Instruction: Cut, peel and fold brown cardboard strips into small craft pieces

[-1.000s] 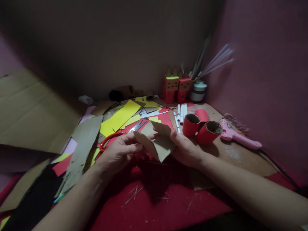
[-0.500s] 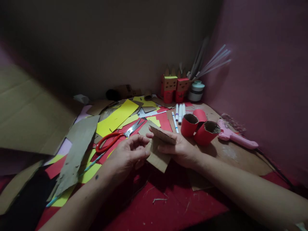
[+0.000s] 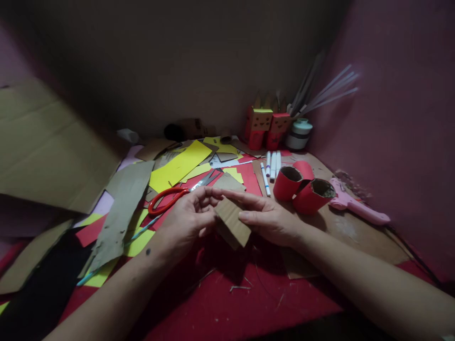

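Note:
Between my hands is a folded piece of brown cardboard (image 3: 232,221), its ridged face turned up and one corner pointing toward me. My left hand (image 3: 194,213) pinches its left edge between thumb and fingers. On the other side, my right hand (image 3: 272,218) grips it with the thumb on top and the fingers behind. Just beyond my left hand lie red-handled scissors (image 3: 168,194), their blades spread a little. A loose cardboard piece (image 3: 229,182) rests past my fingertips.
Red-wrapped cardboard tubes (image 3: 313,195), a pink glue gun (image 3: 359,202) and markers (image 3: 273,166) stand or lie to the right. Yellow paper (image 3: 181,166) and a cardboard strip (image 3: 124,208) cover the left. Box-headed figures (image 3: 261,125) and a jar (image 3: 299,134) stand at the back.
The cardboard's raised flap has been folded down, so the piece now looks closed up. My right thumb has moved onto its top face. The whole view has shifted slightly.

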### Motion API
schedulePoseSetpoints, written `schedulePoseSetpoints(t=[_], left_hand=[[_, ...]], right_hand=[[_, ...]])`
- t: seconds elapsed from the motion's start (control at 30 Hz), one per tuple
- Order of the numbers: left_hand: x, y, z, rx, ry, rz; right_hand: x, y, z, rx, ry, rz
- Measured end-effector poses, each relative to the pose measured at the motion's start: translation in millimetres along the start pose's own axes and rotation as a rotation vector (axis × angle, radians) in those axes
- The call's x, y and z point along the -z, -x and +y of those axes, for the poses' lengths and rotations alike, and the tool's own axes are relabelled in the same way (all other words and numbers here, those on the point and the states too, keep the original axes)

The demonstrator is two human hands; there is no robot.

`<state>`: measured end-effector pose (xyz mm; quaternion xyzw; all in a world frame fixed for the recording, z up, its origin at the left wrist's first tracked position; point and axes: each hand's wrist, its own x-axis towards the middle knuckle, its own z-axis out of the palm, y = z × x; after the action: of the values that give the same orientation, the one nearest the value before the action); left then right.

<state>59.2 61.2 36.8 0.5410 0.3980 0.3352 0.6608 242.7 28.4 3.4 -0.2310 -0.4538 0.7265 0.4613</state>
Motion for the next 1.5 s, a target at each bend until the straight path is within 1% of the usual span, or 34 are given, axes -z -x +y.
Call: schedulePoseSetpoints(t=[0.1, 0.2, 0.27, 0.33, 0.4, 0.5, 0.6, 0.77, 0.87, 0.93, 1.07, 1.17, 1.27, 1.37, 1.43, 1.5], left_hand=[[1, 0, -1, -0.013, 0.061, 0.002], [1, -1, -2, -0.014, 0.120, -0.030], [1, -2, -2, -0.013, 0.170, -0.029], [-1, -1, -2, -0.018, 0.208, -0.025], [-4, 0, -2, -0.058, 0.189, -0.011], [-8, 3, -2, -0.172, 0.029, 0.042], [-12, 4, -3, -0.250, -0.149, 0.073], [-14, 6, -9, -0.342, -0.405, 0.143], [-14, 7, -12, -0.418, -0.524, 0.159], [-14, 9, -11, -0.455, -0.579, 0.144], [-13, 12, -6, -0.406, -0.602, 0.039], [-13, 12, -3, -0.393, -0.618, 0.002], [-14, 11, -4, -0.402, -0.639, 0.023], [-16, 11, -7, -0.355, -0.642, 0.078], [-18, 12, -9, -0.332, -0.620, 0.099], [-18, 12, -11, -0.337, -0.584, 0.116]], right_hand=[[1, -1, 5, 0.036, -0.007, 0.072], [3, -2, 7, 0.011, -0.082, 0.176], [3, -2, 7, -0.034, -0.101, 0.186], [2, -2, 6, -0.064, -0.102, 0.161], [0, -3, 5, -0.050, -0.098, 0.172], [-3, -3, 3, 0.045, -0.085, 0.242], [-7, -4, 2, 0.099, -0.083, 0.251], [-10, -4, 3, 0.115, -0.153, 0.262], [-9, -3, 5, 0.074, -0.168, 0.268], [-8, -3, 4, 0.036, -0.167, 0.275], [-7, -1, 2, 0.004, -0.200, 0.336], [-8, -1, 0, -0.007, -0.230, 0.415], [-10, -2, 0, -0.009, -0.281, 0.484], [-10, -2, 0, 0.008, -0.338, 0.537], [-10, -2, 0, 0.016, -0.369, 0.557], [-9, -2, 1, 0.016, -0.392, 0.564]])
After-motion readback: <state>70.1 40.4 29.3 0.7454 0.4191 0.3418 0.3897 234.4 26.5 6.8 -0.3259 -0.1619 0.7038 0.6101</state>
